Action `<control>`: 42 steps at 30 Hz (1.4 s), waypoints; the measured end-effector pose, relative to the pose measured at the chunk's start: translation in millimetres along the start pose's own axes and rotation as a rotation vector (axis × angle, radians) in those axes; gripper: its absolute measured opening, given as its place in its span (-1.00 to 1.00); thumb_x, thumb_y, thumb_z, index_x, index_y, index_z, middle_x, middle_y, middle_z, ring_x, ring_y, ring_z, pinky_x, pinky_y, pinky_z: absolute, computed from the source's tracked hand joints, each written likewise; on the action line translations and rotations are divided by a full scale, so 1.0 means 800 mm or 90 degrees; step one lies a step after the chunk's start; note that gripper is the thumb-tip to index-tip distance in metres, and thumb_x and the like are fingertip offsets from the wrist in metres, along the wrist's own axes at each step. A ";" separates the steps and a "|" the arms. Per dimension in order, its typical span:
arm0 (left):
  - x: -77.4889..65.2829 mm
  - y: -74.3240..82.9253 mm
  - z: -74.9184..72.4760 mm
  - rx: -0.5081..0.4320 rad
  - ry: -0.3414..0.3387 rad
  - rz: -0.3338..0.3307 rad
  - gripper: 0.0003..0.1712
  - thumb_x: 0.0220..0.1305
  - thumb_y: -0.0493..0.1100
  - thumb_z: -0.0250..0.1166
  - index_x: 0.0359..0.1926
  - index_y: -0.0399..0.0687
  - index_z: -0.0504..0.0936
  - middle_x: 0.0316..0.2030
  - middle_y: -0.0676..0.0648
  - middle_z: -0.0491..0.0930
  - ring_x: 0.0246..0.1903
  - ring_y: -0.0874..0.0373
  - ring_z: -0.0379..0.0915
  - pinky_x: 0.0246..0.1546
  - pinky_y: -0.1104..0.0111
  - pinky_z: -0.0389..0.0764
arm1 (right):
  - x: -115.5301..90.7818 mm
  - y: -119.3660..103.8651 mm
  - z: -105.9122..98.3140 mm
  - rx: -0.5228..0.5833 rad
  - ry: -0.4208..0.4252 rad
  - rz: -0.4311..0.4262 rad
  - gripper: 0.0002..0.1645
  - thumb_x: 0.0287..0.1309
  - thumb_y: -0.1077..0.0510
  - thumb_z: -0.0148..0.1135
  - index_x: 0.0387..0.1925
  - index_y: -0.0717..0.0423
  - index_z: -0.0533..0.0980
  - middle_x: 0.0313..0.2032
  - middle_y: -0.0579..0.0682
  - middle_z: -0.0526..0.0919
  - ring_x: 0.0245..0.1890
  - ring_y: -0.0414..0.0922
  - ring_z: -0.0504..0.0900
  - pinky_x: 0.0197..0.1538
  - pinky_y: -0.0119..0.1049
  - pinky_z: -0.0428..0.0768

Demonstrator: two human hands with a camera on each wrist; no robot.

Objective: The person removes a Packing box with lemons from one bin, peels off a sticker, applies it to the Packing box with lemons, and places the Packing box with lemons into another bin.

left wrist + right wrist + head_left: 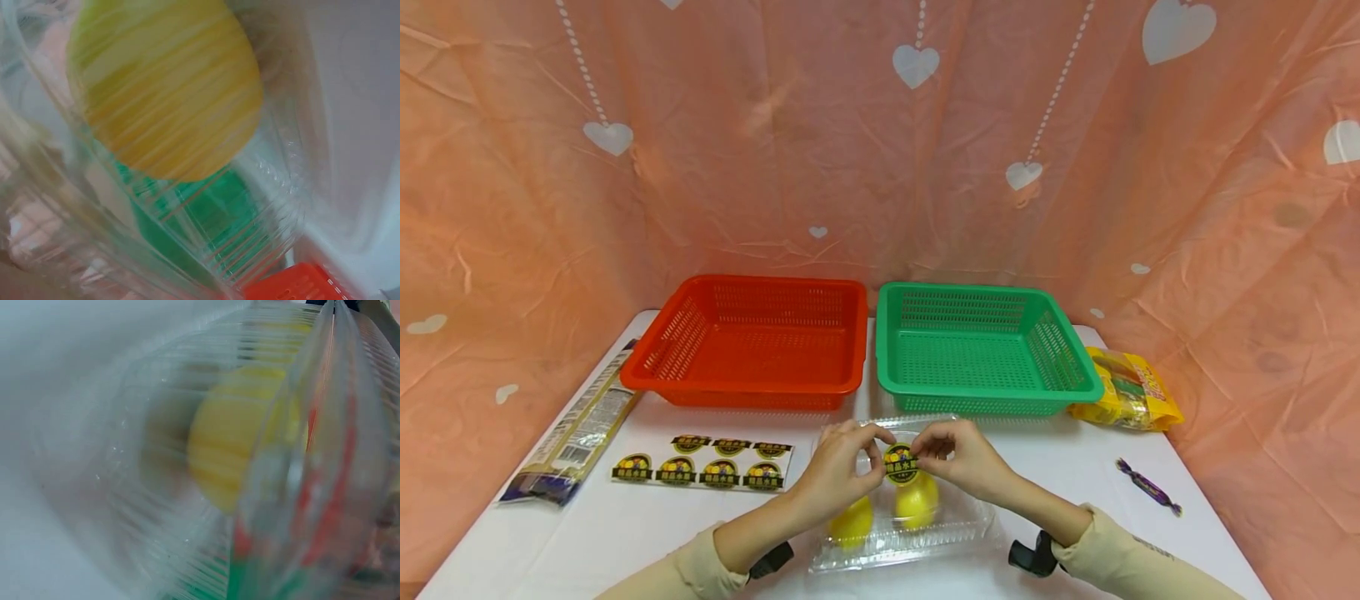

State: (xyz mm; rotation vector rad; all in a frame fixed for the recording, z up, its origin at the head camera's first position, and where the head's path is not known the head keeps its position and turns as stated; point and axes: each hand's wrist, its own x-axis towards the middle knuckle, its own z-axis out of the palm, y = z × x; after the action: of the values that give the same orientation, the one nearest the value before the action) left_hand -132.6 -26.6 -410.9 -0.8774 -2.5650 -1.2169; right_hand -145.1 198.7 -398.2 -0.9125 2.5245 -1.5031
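Observation:
In the head view my left hand (844, 460) and right hand (964, 457) meet over a clear plastic clamshell box (898, 557) near the table's front. Between them is a round black-and-gold label sticker (901, 465). My right thumb and fingers pinch its right side; the left thumb and fingers hold it at the left edge. Two yellow fruits, lemon-like, show through the plastic, a left one (852, 523) and a right one (917, 503). Up close, a yellow fruit (169, 94) fills much of the left wrist view behind ribbed plastic. Neither wrist view shows the fingertips clearly.
Behind the box stand a red basket (760, 387) and a green basket (992, 390). A sheet of similar stickers (700, 477) lies to the left, beside a long flat packet (576, 429). On the right are a yellow bag (1138, 392) and a purple-wrapped sweet (1148, 487).

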 end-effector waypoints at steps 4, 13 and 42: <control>0.000 0.002 0.001 0.014 0.004 0.004 -0.63 -0.05 -0.42 0.40 -0.15 -0.10 0.66 -0.57 0.28 0.48 -0.28 0.24 0.38 0.07 -0.04 0.26 | 0.000 0.000 0.001 -0.008 -0.001 -0.008 -0.85 0.01 0.51 0.33 -0.36 0.29 0.65 -0.40 -0.03 0.70 -0.44 -0.30 0.55 -0.35 -0.41 0.56; -0.001 0.003 0.004 0.042 0.006 0.006 -0.62 -0.06 -0.39 0.44 -0.15 -0.09 0.65 -0.58 0.28 0.47 -0.30 0.24 0.37 0.00 0.06 0.27 | -0.002 0.001 0.005 -0.026 -0.004 -0.021 -0.82 -0.01 0.50 0.36 -0.34 0.27 0.64 -0.41 -0.03 0.67 -0.43 -0.30 0.51 -0.35 -0.41 0.55; 0.025 -0.024 0.008 0.265 -0.035 -0.011 -0.27 0.11 0.28 0.43 0.12 -0.12 0.54 -0.05 -0.07 0.55 -0.07 0.01 0.39 -0.15 0.17 0.30 | 0.017 0.023 0.000 -0.334 0.002 0.025 -0.15 -0.11 -0.16 0.57 0.19 0.11 0.49 0.05 0.04 0.55 -0.01 -0.03 0.40 -0.02 -0.12 0.31</control>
State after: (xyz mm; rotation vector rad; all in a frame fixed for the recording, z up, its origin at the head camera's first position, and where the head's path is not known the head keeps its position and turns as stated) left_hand -159.1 -22.3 -420.1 -0.8017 -2.7228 -0.6263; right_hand -164.6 198.2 -409.9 -0.8953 2.9753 -0.8334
